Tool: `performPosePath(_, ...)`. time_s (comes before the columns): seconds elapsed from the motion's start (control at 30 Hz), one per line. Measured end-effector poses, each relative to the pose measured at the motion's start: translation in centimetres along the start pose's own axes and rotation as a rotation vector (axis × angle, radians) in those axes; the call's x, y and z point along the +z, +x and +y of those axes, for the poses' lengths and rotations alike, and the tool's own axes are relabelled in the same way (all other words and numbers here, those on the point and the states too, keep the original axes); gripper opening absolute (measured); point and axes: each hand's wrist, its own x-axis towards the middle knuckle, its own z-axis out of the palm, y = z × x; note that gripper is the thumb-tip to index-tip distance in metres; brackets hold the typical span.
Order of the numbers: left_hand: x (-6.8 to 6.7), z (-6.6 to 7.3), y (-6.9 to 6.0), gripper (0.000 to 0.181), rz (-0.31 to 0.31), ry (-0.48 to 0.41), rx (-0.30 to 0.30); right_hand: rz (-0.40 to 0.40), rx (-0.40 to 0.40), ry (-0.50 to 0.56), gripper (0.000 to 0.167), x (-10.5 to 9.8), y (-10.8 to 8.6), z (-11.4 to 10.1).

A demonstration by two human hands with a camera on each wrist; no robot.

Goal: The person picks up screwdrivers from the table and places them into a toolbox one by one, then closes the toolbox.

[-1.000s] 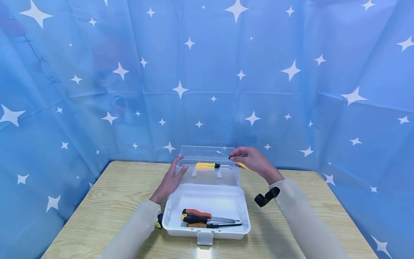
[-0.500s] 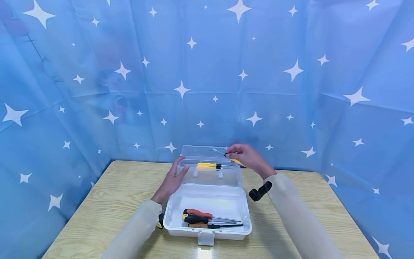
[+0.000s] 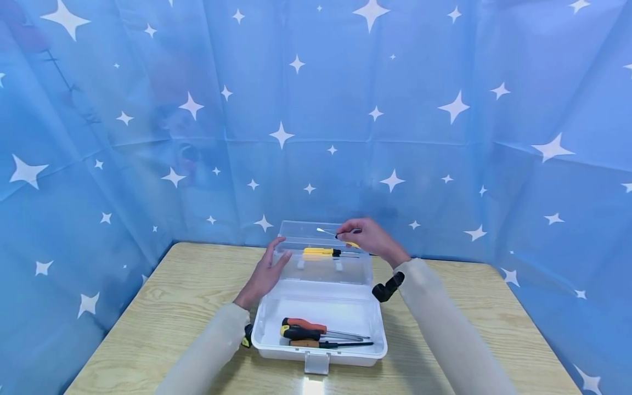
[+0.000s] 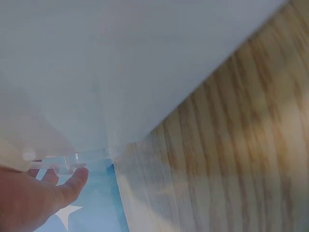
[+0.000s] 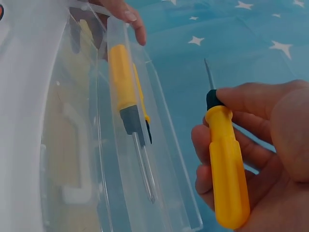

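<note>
My right hand point(image 3: 370, 240) grips a yellow screwdriver point(image 5: 228, 176) near its black collar, the metal tip pointing left over the raised lid. In the right wrist view its shaft stands apart from the lid tray. At the left edge of the clear lid point(image 3: 323, 273), my left hand point(image 3: 260, 278) holds on with thumb and fingers on either side. Yellow-handled screwdrivers point(image 3: 320, 252) lie in the lid's tray, dark collars to the right. The white toolbox base point(image 3: 321, 300) holds an orange-red screwdriver point(image 3: 306, 325), a black-and-yellow one point(image 3: 301, 333) and a brown-handled one point(image 3: 303, 343).
The toolbox stands on a wood-grain table point(image 3: 192, 296). A clear latch point(image 3: 316, 362) hangs at its front. Behind the table hangs a blue curtain point(image 3: 326, 109) with white stars.
My right hand has moved left with the yellow screwdriver, bringing its tip further over the lid. My left hand stays at the lid's left edge. The whole view shifts slightly.
</note>
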Motion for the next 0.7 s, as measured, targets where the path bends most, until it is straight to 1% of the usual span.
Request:
performPosePath(0.2,0.1,0.1,0.2,0.063,-0.002,0.004,0.004,-0.002,-0.025,-0.022,0.023,0.4,1.0,0.3)
performPosePath(0.3,0.1,0.1,0.2,0.063,-0.002,0.008,-0.005,0.005,-0.032,-0.048,0.023,0.6,1.3,0.4)
performPosePath(0.53,0.0,-0.1,0.2,0.063,-0.002,0.002,-0.015,0.003,-0.049,-0.061,0.026,1.1,1.7,0.4)
performPosePath(0.7,0.1,-0.2,0.1,0.062,0.003,-0.003,-0.007,0.024,-0.039,-0.091,0.026,1.9,2.1,0.5)
